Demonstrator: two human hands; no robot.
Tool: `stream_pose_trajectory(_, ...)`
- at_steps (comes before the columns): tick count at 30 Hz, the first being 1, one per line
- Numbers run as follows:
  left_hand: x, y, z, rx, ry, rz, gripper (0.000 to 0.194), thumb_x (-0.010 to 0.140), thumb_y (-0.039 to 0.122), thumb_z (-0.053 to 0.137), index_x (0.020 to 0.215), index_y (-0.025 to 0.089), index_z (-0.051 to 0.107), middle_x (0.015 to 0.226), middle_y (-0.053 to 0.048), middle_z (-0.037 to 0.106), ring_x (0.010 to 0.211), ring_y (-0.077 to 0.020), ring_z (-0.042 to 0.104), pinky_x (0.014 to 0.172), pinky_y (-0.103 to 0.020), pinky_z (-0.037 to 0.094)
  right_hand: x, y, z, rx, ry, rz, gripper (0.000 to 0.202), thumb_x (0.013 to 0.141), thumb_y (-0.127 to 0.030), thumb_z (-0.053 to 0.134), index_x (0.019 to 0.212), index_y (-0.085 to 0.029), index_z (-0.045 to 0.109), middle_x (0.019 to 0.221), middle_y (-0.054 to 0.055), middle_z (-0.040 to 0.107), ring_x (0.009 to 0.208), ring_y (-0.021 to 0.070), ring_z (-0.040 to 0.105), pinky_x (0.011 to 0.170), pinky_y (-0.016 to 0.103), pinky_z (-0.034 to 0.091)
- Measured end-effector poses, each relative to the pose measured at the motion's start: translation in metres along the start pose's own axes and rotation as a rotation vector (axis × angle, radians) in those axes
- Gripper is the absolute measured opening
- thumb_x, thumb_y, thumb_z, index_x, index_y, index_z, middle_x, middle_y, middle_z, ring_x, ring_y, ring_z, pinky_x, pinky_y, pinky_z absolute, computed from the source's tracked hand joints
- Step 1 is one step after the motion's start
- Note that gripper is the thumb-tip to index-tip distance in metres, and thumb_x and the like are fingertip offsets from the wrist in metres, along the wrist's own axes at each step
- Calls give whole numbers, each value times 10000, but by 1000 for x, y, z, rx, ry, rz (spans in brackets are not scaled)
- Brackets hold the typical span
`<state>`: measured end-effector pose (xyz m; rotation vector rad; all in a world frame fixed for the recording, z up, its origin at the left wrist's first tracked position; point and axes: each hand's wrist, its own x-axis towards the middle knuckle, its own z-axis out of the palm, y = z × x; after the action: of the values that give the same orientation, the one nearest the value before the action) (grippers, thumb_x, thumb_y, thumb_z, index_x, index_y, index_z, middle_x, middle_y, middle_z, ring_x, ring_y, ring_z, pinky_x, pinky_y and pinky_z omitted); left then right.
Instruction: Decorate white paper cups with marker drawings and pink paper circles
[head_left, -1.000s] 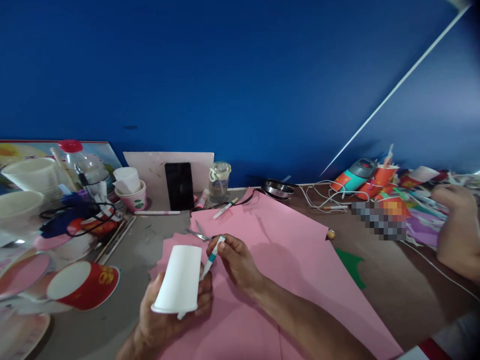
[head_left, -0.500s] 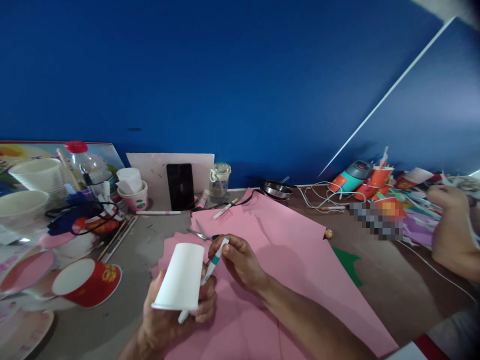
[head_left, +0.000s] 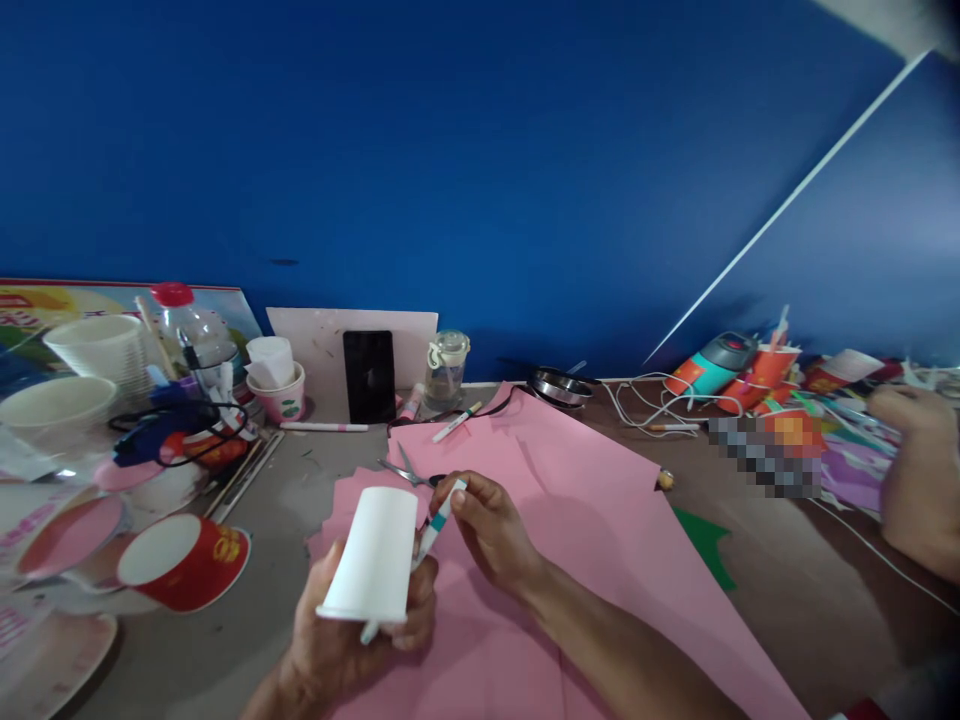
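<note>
A plain white paper cup [head_left: 375, 555], bottom end up, is held in my left hand [head_left: 322, 640], which also has a white marker [head_left: 369, 631] poking out below the cup. My right hand [head_left: 487, 520] pinches the upper end of a white marker with a teal band [head_left: 441, 518], just right of the cup. Where its lower end meets my left fingers is partly hidden. Both hands are above layered pink paper [head_left: 577, 560]. Scissors [head_left: 405, 470] lie on the paper just beyond my right fingertips.
Left are a red paper cup [head_left: 199, 565], stacked white bowls [head_left: 101, 355] and a bottle [head_left: 187, 325]. A phone [head_left: 369, 375] and a glass jar [head_left: 448, 365] stand at the back. Right are a metal dish [head_left: 559, 387], cables, a teal-orange bottle [head_left: 712, 367] and another person's arm [head_left: 919, 480].
The whole view has shifted slightly, so things sit a little further right. Both hands keep their hold on the cup and markers, with hardly any change in pose.
</note>
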<state>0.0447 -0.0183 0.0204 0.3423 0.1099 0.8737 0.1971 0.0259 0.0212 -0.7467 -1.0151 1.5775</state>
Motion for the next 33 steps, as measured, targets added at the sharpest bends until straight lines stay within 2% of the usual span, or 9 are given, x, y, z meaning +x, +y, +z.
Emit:
stream_pose_trajectory(4, -12, -2, -1, -7, -35, -54, 549, 732, 627, 573, 924, 124, 676, 684, -33, 512, 532, -113, 437, 526, -251, 312, 9, -28, -17, -47, -73, -120, 268, 815, -449, 667, 760, -187, 690, 723, 40, 639, 678, 173, 556, 711, 337, 453)
stream_pose_trajectory(6, -16, -6, -4, 19, -58, -146, 553, 714, 648, 581, 911, 141, 681, 665, -60, 543, 535, -151, 473, 512, -273, 324, 20, -58, -38, -32, 163, -343, 246, 796, -430, 698, 710, -204, 654, 697, 23, 624, 676, 168, 573, 711, 331, 471)
stream_pose_trajectory(10, -9, -13, -8, 2, -26, -138, 526, 706, 632, 615, 946, 169, 684, 724, -64, 568, 547, -133, 447, 522, -267, 340, 39, -101, -75, 77, 334, -522, 228, 796, -465, 665, 777, -250, 590, 715, -36, 559, 697, 127, 561, 784, 299, 478)
stream_pose_trajectory(12, -4, -12, -9, 2, -17, -72, 561, 700, 607, 644, 1014, 144, 678, 775, -62, 586, 558, -119, 462, 547, -257, 365, 44, -95, -80, -58, 305, -455, 215, 810, -433, 624, 769, -229, 570, 747, -14, 568, 706, 140, 563, 765, 319, 479)
stream_pose_trajectory(15, -3, -5, -8, 99, 10, 67, 567, 744, 576, 619, 1072, 115, 660, 808, -81, 601, 605, -149, 505, 595, -286, 405, 50, -62, -77, -829, 187, -282, 328, 948, -404, 335, 785, -207, 540, 777, 18, 588, 732, 155, 566, 723, 301, 460)
stream_pose_trajectory(20, -15, 4, -12, 207, 15, 124, 613, 707, 599, 644, 1071, 105, 652, 835, -94, 595, 643, -183, 527, 619, -321, 424, 49, -24, -74, -1179, -2, -100, 212, 822, -179, 528, 614, -167, 570, 661, 35, 598, 648, 157, 529, 652, 282, 407)
stream_pose_trajectory(23, -16, 4, -14, 177, 49, 152, 626, 712, 598, 640, 1082, 93, 650, 830, -103, 600, 651, -191, 527, 615, -324, 428, 42, -26, -69, -1349, -82, -91, 87, 745, -109, 599, 685, -152, 646, 802, 71, 647, 794, 182, 552, 788, 307, 405)
stream_pose_trajectory(28, -14, 3, -17, 138, 103, 160, 624, 718, 572, 658, 1131, 104, 642, 860, -125, 642, 689, -208, 558, 639, -323, 454, 30, -45, -48, -1564, -58, -96, 189, 837, -197, 563, 698, -164, 687, 935, 103, 656, 946, 227, 536, 894, 359, 357)
stream_pose_trajectory(33, -20, 6, -31, 75, 153, 108, 560, 770, 520, 623, 1172, 132, 650, 1012, -143, 702, 794, -228, 639, 771, -342, 504, 16, -61, -34, -1763, -312, -19, 163, 826, -275, 647, 920, -165, 722, 987, 128, 692, 972, 275, 571, 839, 367, 376)
